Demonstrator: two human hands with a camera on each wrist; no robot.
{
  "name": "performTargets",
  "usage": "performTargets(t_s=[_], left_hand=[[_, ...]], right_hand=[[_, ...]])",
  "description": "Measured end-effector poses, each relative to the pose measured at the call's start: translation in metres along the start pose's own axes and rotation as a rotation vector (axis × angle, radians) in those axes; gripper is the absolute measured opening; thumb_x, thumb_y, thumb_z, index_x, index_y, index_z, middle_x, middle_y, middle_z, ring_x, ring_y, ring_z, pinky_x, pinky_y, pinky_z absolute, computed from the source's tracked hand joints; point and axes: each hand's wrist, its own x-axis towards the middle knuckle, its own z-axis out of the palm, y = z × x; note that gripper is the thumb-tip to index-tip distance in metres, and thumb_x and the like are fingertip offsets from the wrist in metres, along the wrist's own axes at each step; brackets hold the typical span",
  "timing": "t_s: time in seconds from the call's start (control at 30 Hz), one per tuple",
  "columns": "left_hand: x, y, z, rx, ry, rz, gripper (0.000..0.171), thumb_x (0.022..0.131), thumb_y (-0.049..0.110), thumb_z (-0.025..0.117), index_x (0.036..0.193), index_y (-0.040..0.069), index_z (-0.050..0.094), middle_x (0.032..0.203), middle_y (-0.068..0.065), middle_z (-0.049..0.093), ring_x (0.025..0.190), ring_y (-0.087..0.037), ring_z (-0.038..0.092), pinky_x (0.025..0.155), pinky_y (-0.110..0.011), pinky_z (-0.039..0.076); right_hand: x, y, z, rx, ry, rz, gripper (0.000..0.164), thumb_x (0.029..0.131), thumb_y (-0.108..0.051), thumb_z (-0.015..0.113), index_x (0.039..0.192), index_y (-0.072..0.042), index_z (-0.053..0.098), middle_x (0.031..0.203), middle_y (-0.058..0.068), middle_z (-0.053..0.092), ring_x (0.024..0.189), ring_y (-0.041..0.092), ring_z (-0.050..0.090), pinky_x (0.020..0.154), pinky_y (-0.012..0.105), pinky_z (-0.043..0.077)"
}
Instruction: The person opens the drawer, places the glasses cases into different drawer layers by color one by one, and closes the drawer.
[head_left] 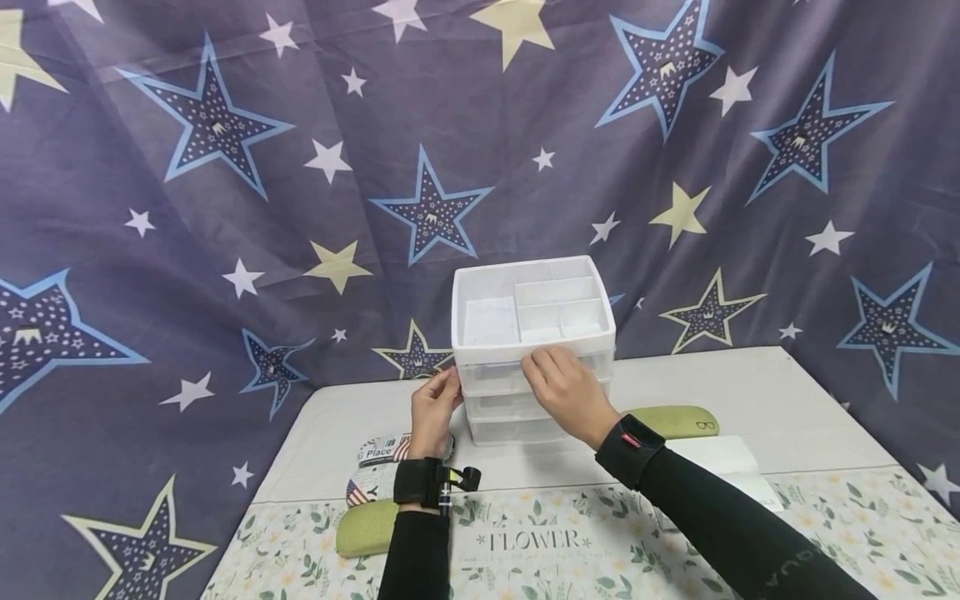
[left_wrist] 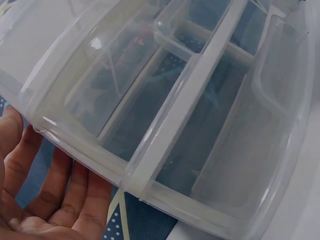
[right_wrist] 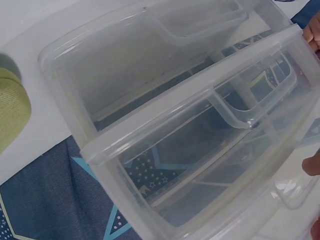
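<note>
A white drawer unit (head_left: 532,343) with clear drawers stands upright at the back of the table, its top tray divided into compartments. At its left side is my left hand (head_left: 435,408); the left wrist view shows the loosely bent fingers (left_wrist: 75,195) against the unit's side edge. My right hand (head_left: 573,392) reaches to the front of the top drawer (head_left: 495,377), fingers curled at its upper edge. In the right wrist view, a fingertip (right_wrist: 312,165) shows beside that drawer's handle (right_wrist: 290,192); most of the hand is out of that view.
A green glasses case (head_left: 675,421) and a white flat item (head_left: 720,458) lie to the right, partly behind my right arm. Left of the unit are a flag-patterned pouch (head_left: 371,483) and another green case (head_left: 366,529). A star-patterned curtain (head_left: 300,208) hangs behind the table.
</note>
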Motion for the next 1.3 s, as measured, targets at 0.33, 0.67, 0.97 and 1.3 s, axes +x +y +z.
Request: performTargets(t_s=[0.33,0.67,0.97,1.3], left_hand=[[-0.002,-0.003,-0.001,0.003,0.022,0.02,0.049,0.096,0.038,0.073,0.125,-0.002,0.071,0.119,-0.019,0.07,0.101,-0.016,0.071,0.092,-0.029,0.061],[-0.002,-0.004,-0.001,0.005,0.001,0.022,0.05,0.094,0.04,0.073,0.125,0.002,0.071,0.125,-0.018,0.069,0.111,-0.023,0.07,0.095,-0.03,0.06],[-0.001,-0.003,0.0,-0.003,0.009,0.024,0.045,0.097,0.033,0.072,0.126,-0.002,0.07,0.125,-0.022,0.068,0.107,-0.021,0.071,0.094,-0.03,0.06],[-0.001,0.0,-0.002,0.029,-0.01,0.024,0.04,0.1,0.024,0.07,0.13,-0.003,0.067,0.128,-0.023,0.066,0.109,-0.023,0.071,0.093,-0.029,0.06]], right_hand=[[0.003,-0.001,-0.004,0.019,-0.05,0.006,0.029,0.106,0.007,0.035,0.111,0.007,0.063,0.102,0.018,0.064,0.092,0.033,0.062,0.082,0.039,0.059],[0.004,-0.002,-0.01,-0.005,-0.114,0.017,0.031,0.109,0.005,0.031,0.112,0.005,0.063,0.104,0.018,0.064,0.094,0.032,0.061,0.083,0.038,0.057],[0.003,-0.004,-0.01,-0.005,-0.073,0.015,0.034,0.11,0.004,0.029,0.11,0.005,0.063,0.102,0.018,0.064,0.091,0.032,0.06,0.079,0.038,0.056],[0.003,-0.005,-0.012,0.001,-0.075,0.027,0.037,0.111,0.003,0.026,0.111,0.006,0.063,0.102,0.019,0.063,0.091,0.032,0.06,0.079,0.038,0.056]])
